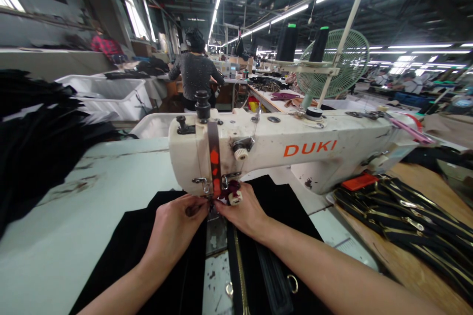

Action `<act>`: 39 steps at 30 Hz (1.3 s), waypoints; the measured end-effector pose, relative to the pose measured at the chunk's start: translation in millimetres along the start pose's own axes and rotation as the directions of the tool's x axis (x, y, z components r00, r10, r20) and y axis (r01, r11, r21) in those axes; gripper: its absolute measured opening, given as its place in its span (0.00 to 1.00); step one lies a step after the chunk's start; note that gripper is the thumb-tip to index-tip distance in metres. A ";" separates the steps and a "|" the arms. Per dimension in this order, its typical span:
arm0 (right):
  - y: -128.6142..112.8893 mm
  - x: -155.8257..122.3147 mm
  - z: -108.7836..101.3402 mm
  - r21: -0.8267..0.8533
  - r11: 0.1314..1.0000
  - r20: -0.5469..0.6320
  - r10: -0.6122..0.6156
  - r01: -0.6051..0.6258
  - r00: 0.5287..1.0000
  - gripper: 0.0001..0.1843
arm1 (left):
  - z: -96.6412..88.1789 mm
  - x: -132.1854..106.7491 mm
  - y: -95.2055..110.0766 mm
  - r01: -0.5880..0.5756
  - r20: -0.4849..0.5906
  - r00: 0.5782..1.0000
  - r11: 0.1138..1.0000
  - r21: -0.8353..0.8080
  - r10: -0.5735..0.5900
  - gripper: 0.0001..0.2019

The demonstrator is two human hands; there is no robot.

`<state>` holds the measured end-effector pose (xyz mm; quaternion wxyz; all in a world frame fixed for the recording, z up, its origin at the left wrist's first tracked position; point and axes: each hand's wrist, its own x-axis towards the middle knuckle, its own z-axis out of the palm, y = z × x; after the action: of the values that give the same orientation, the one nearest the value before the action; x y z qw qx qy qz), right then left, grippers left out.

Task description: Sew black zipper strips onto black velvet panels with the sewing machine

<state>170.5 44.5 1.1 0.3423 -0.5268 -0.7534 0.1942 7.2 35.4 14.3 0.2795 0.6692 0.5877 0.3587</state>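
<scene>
A white DUKI sewing machine point(314, 150) stands across the pale table point(55, 236). Black fabric point(125, 251) lies under its head, with a black zipper strip point(242, 275) with gold teeth running toward me. My left hand point(175, 224) rests on the fabric left of the needle, fingers pinched together at the presser foot. My right hand point(244, 211) presses down right of the needle, fingers close together on the fabric. What the fingertips pinch is hidden under the machine head.
A heap of black zippers point(406, 216) lies on a wooden board at the right. Dark cloth is piled at the left point(37, 142). White bins point(107, 93), a green fan point(332, 64) and a seated person point(195, 74) are behind the machine.
</scene>
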 end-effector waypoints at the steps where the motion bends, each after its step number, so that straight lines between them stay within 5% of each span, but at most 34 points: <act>1: -0.1 0.0 0.5 0.005 1.000 -0.007 0.000 0.000 1.000 0.05 | 0.0 -0.1 0.2 -0.003 0.000 1.000 1.000 0.002 0.003 0.14; 14: -1.7 -3.6 3.5 0.055 0.998 -0.094 0.014 -0.009 0.995 0.04 | -0.2 -0.8 -1.2 -0.013 -0.005 1.000 1.000 -0.019 0.013 0.15; 39: -0.5 -0.4 1.7 0.085 0.996 -0.035 -0.015 0.018 0.999 0.05 | -2.0 2.4 -11.6 0.074 0.048 0.996 0.993 -0.093 -0.069 0.16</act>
<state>169.0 44.1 0.1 0.3789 -0.5085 -0.7429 0.2145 -1.1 39.5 6.5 0.3367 0.6415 0.5872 0.3611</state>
